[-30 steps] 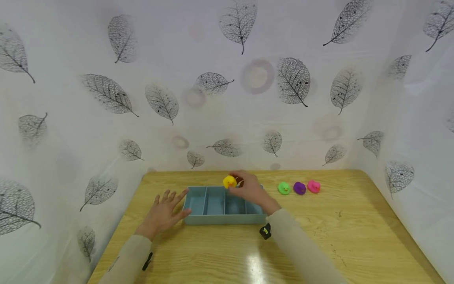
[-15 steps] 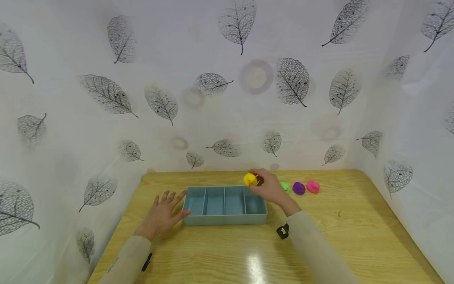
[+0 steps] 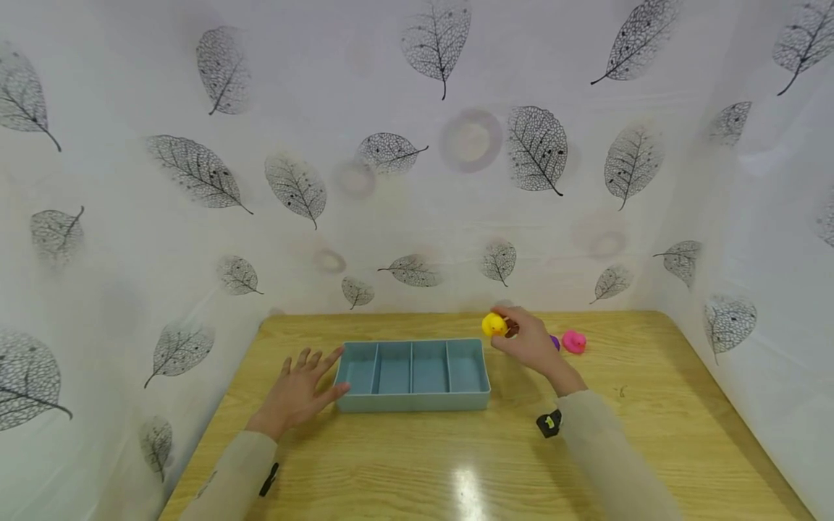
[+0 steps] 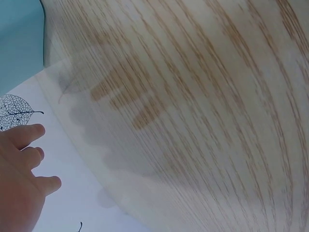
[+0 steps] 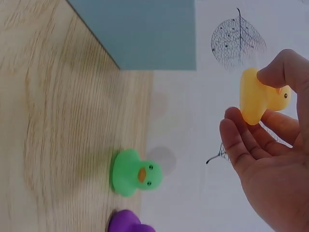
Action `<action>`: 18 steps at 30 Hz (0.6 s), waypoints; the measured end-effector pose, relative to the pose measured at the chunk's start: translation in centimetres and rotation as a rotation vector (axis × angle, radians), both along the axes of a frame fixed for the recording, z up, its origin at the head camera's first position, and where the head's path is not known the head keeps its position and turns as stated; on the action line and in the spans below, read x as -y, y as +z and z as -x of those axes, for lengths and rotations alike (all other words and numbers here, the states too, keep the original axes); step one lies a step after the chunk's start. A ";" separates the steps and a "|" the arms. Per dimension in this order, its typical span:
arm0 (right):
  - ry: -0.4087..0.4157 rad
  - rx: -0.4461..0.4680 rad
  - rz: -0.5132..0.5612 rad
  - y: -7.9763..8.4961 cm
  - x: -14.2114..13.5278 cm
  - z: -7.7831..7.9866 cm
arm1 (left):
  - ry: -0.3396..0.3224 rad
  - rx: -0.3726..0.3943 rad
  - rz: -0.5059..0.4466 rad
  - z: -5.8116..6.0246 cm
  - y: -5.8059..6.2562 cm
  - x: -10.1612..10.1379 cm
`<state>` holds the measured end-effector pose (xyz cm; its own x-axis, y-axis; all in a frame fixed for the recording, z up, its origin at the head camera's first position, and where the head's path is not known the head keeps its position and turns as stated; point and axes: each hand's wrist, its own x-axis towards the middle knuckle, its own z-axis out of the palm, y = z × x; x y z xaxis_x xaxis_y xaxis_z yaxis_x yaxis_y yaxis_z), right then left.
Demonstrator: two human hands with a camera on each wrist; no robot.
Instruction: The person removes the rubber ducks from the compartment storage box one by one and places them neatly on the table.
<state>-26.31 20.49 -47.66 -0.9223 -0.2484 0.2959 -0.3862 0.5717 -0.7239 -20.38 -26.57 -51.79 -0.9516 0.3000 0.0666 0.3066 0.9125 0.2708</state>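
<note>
A yellow rubber duck is pinched between the thumb and fingers of my right hand, just beyond the right end of a blue-grey divided box. The right wrist view shows the duck held up off the table. At the box's left end, my left hand has its fingers spread, with thumb and index finger at the box's side. In the left wrist view, that hand shows only in part, at the left edge. Every compartment of the box is bare.
On the wooden table, a pink rubber duck stands to the right, beside a purple duck partly covered by my right hand in the head view. A green duck shows in the right wrist view. A leaf-print curtain closes off the back.
My right hand has carried the yellow duck rightward, from over the box to past its right end, now covering the green duck in the head view. My left hand has stayed in place.
</note>
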 end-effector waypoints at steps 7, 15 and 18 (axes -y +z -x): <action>-0.073 0.035 0.001 -0.3 -2.7 -0.3 | -0.007 0.003 -0.010 0.0 0.1 -0.1; -0.136 0.101 -0.038 0.1 -5.8 -1.0 | -0.005 -0.003 0.004 -0.1 0.3 -0.1; -0.154 0.101 -0.060 0.3 -6.9 -1.1 | -0.007 -0.007 0.012 -0.2 0.3 -0.2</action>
